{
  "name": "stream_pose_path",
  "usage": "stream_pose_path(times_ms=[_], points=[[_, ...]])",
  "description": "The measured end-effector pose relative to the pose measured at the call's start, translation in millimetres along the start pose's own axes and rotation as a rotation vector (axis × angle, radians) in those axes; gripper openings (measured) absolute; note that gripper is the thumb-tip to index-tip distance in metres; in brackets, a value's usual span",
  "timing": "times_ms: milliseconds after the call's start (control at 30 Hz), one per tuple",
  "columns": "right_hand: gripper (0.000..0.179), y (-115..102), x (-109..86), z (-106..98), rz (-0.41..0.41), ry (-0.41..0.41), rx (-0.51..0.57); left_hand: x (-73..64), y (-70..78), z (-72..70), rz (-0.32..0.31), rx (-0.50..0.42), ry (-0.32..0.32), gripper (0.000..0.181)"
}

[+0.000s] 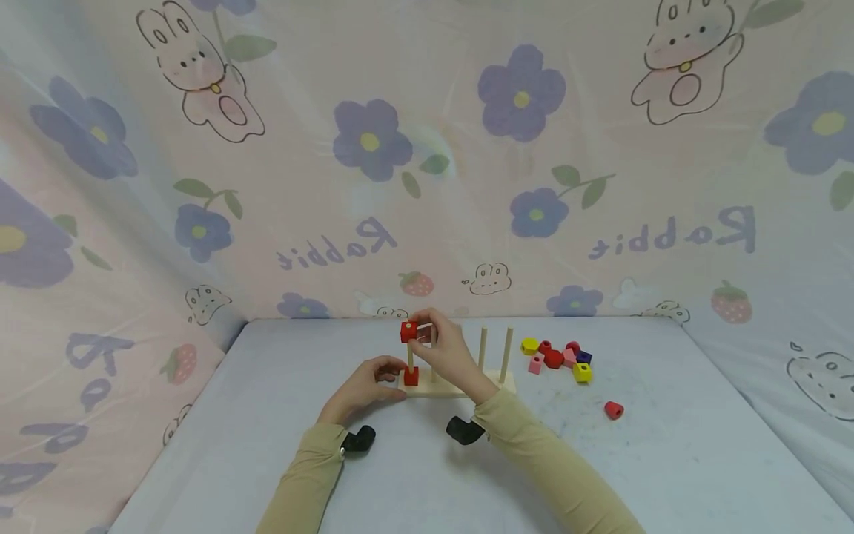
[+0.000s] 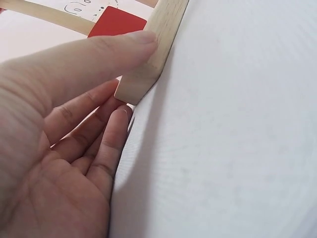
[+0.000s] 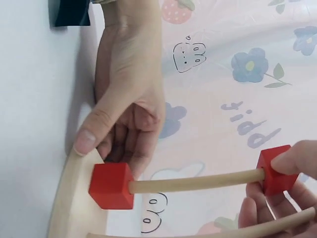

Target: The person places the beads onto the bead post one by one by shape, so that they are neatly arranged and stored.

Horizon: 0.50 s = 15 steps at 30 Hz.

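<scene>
A pale wooden peg stand (image 1: 494, 385) with upright pegs lies on the table. My left hand (image 1: 367, 386) holds its left end, the thumb on the front edge and fingers around the end and back, as the left wrist view shows. One red cube bead (image 3: 110, 186) sits at the bottom of the leftmost peg, against the base. Up at that peg's tip, my right hand (image 1: 450, 352) pinches a second red cube bead (image 3: 276, 184) between thumb and fingers. The peg's end shows in the hole of this upper bead in the head view.
Right of the stand lies a loose group of beads: yellow (image 1: 583, 372), pink (image 1: 537, 364), dark blue (image 1: 584, 357) and red (image 1: 553, 359). One red bead (image 1: 614, 410) lies apart, nearer the front. A printed curtain (image 1: 440, 193) hangs behind the white table (image 1: 667, 460).
</scene>
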State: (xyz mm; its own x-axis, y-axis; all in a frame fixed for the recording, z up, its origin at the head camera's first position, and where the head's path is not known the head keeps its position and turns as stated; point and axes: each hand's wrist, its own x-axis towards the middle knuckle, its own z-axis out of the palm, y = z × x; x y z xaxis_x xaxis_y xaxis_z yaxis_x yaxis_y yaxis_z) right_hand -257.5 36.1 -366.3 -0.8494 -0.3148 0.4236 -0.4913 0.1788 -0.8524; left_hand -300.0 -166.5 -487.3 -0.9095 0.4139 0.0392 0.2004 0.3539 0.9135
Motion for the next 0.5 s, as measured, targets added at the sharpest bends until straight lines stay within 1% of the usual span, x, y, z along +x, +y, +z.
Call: stream_pose_path(times_ms=[100, 200, 300, 333, 433, 500], points=[[0.034, 16.1, -1.4, 5.6, 0.021, 0.028, 0.030, 0.5, 0.1, 0.1, -0.002, -0.003, 0.000, 0.054], [0.039, 35.0, -3.3, 12.5, 0.050, 0.073, 0.060, 0.7, -0.7, -0.3, 0.000, -0.003, 0.000, 0.054], [0.039, 51.1, -6.3, 18.0, 0.088, 0.104, 0.087, 0.4, -1.4, -0.8, 0.018, -0.001, -0.002, 0.054], [0.038, 55.8, -7.8, 19.2, 0.104, 0.104, 0.094, 0.1, -1.4, -0.9, 0.023, 0.000, -0.003, 0.054], [0.030, 68.9, -12.8, 21.5, 0.118, 0.094, 0.097, 0.0, -1.5, -0.6, 0.039, -0.002, -0.008, 0.055], [0.026, 75.4, -16.5, 23.0, 0.116, 0.082, 0.076, 0.4, -2.0, -0.1, 0.053, -0.007, -0.015, 0.055]])
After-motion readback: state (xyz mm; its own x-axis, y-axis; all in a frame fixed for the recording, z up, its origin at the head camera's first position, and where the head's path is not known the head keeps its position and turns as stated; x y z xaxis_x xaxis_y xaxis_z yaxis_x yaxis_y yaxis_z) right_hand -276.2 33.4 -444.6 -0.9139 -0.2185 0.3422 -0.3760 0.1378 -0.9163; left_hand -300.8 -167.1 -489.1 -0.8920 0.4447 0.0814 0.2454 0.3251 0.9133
